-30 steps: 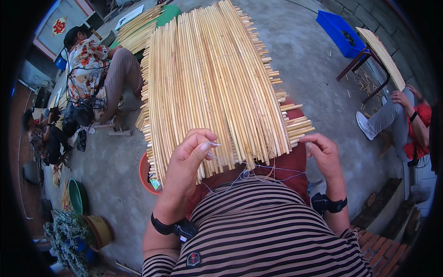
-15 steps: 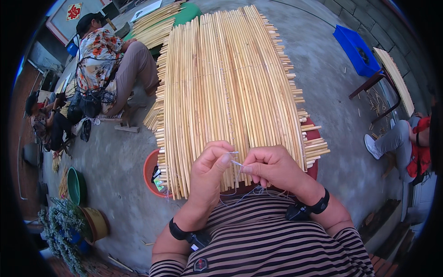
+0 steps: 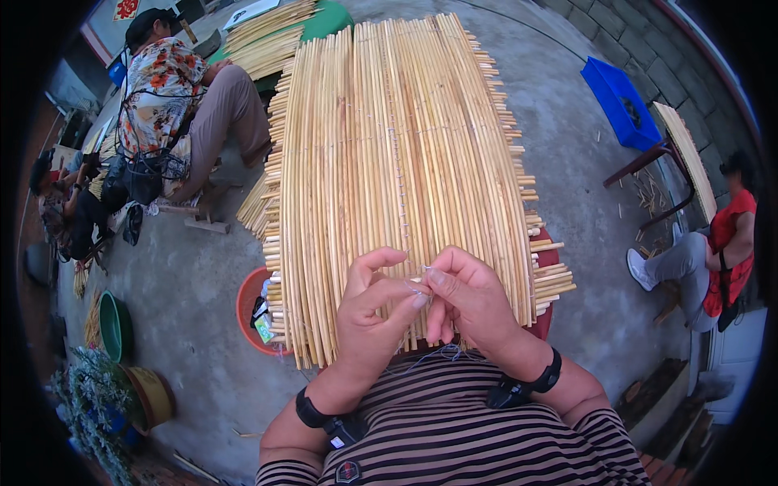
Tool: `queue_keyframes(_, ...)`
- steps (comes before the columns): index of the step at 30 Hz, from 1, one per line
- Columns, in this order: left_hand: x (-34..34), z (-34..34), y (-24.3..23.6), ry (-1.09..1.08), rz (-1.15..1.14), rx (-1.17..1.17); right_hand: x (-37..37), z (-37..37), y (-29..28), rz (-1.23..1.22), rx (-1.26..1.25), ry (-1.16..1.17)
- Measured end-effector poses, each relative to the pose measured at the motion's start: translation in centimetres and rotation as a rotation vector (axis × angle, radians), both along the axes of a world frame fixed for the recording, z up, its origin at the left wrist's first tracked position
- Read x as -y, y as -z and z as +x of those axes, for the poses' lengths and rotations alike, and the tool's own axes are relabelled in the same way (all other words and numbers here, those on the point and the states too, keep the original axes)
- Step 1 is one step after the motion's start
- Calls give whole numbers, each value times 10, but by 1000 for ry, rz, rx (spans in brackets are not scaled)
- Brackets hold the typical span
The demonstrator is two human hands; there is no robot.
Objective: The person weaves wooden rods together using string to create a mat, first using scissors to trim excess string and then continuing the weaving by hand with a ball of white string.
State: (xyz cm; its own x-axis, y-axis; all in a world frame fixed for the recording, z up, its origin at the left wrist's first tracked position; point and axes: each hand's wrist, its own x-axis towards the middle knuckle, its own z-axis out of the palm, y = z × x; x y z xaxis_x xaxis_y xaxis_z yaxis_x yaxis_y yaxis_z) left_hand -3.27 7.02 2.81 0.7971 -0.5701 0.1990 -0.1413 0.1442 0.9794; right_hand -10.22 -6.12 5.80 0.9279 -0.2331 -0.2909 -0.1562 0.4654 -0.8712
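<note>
A panel of pale straight reed stalks (image 3: 340, 186), laid side by side and stitched with a line of thread down the middle, lies before me. Above its near end, my left hand (image 3: 371, 304) pinches a thin whitish thread (image 3: 416, 292) between thumb and a finger, its index finger raised and curved. Close beside it, my right hand (image 3: 476, 301) pinches the same thread between thumb and index finger. A loose bluish tangle of the thread (image 3: 450, 351) lies near my striped shirt, below the right hand. Neither hand presses on the stalks.
More stalks lie crosswise beneath the panel, their ends (image 3: 555, 279) jutting out at right. An orange basin (image 3: 247, 312) stands at left, a blue crate (image 3: 608, 97) at far right. A person in a floral shirt (image 3: 166, 89) sits left, another in red (image 3: 733, 235) right.
My hands have come closer together, and the right fingers have turned upward around the thread. The left index finger has lifted away from its thumb. The view has shifted slightly.
</note>
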Motion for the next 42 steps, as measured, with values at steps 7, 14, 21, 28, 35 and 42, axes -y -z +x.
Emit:
queue_keyframes(7, -2, -4, 10, 46, 3, -49, 5, -4, 13, -365, 104, -37)
queue_keyframes(14, -1, -9, 8, 46, -66, -152, 5, -10, 6, -426, 138, -29)
queue_keyframes(21, -9, -3, 8, 100, -129, -213, 9, -17, 2, -607, 27, -152)
queue_keyframes(28, -12, 2, -5, 160, -64, -388, 11, -22, -1, -528, 34, -180)
queue_keyframes(35, -19, 4, -11, 397, 117, -404, 12, -24, -5, -606, 28, -149)
queue_keyframes(42, -16, 3, -12, 338, 99, -512, 16, -25, -1, -700, 13, -100)
